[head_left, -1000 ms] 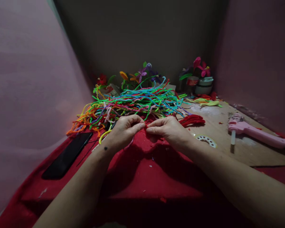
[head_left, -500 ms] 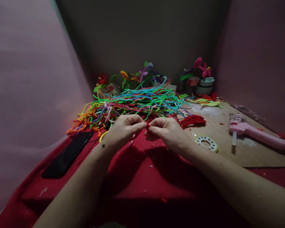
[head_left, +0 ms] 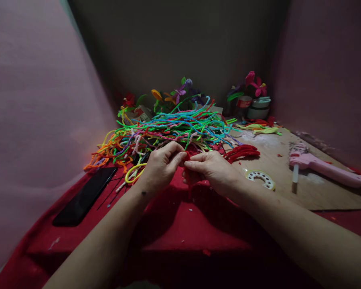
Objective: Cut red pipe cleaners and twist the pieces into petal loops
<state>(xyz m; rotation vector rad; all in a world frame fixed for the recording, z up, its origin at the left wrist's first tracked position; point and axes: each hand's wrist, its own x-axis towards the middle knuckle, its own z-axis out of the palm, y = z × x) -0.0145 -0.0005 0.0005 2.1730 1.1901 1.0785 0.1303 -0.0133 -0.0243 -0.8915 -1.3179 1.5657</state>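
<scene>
A small piece of red pipe cleaner [head_left: 189, 192] is pinched between my two hands, with one end hanging down over the red cloth [head_left: 198, 233]. My left hand [head_left: 165, 161] grips its top between thumb and forefinger. Close beside it, my right hand [head_left: 207, 167] has its fingers pressed on the same red piece, thumb uppermost. Fingers cover most of its shape. Just behind my hands spreads a tangled pile of multicoloured pipe cleaners [head_left: 174, 125]. Bent red pipe cleaners [head_left: 243, 152] lie to the right of it.
A black phone [head_left: 86, 196] lies at the left beside thin dark rods. On the brown board [head_left: 291, 200] at the right are a pink glue gun [head_left: 327, 168] and a white tape spool [head_left: 261, 179]. Fuzzy flowers [head_left: 180, 94] and a lidded jar [head_left: 258, 108] stand at the back.
My left hand has turned more upright, and more of my right hand's lower fingers shows. The red piece now hangs visibly below my fingers. The yellow loop at the left is more exposed.
</scene>
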